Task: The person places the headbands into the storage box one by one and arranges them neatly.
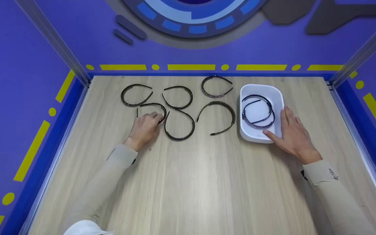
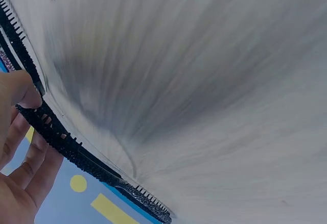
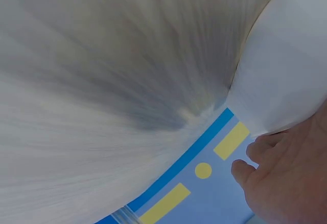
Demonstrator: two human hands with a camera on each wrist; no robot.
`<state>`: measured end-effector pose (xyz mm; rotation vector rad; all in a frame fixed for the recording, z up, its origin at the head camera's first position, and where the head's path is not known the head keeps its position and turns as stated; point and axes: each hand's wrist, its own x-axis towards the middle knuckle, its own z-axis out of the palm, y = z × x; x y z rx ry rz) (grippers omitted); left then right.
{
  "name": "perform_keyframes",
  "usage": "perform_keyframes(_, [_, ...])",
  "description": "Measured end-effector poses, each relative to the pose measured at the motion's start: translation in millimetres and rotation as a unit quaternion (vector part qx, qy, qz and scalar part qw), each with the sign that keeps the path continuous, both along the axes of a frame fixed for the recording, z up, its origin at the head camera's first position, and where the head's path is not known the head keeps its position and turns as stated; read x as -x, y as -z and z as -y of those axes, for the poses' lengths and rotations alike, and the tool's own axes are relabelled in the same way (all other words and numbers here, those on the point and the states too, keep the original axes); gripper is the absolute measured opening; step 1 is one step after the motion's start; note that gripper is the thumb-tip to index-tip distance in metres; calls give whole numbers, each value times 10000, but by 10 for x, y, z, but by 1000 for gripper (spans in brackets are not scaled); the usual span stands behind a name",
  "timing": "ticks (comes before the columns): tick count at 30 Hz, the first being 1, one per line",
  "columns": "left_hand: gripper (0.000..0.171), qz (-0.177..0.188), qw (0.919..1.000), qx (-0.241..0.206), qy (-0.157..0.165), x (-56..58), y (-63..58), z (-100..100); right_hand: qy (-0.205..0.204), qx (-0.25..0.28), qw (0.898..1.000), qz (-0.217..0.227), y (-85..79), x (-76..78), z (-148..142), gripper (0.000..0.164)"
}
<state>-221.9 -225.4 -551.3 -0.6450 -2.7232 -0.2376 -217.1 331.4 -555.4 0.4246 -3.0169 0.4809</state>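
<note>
My left hand [image 1: 145, 130] pinches a black toothed headband [image 1: 153, 104] between thumb and fingers. In the left wrist view, the thumb lies over the headband's dark, rough-textured band [image 2: 76, 152], with fingers behind it. On the right stands a white plastic tub [image 1: 256, 137] holding dark headbands [image 1: 268, 102] that overlap one another. My right hand [image 1: 294, 135] holds the tub at its right side, thumb across the near right rim and fingers along the outer wall. In the right wrist view, the fingers [image 3: 265, 150] are partly hidden against the tub's side [image 3: 286, 60].
Other dark headbands lie on the wooden table [image 1: 201, 182]: one at far left [image 1: 122, 94], one beside it [image 1: 192, 96], one below that [image 1: 180, 138], a toothed one [image 1: 232, 114] and one near the back edge [image 1: 204, 87]. Blue panels [image 1: 207, 54] enclose the table.
</note>
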Motion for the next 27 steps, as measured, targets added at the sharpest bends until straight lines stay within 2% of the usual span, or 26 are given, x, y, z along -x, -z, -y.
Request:
perform_keyframes(5, [15, -100, 9999, -12, 49, -8, -40, 0, 7, 27, 10000, 14, 3, -1, 0, 115])
perform_keyframes(12, [27, -235, 9996, 83, 160, -21, -131, -27, 19, 53, 10000, -4, 6, 2, 2, 115])
perform_keyframes(19, [31, -468, 9983, 244, 234, -41, -238, -107, 12, 39, 10000, 9, 12, -6, -9, 115])
perform_keyframes(27, [35, -542, 9976, 300, 308, -47, -360, -221, -8, 7, 10000, -71, 5, 1, -13, 115])
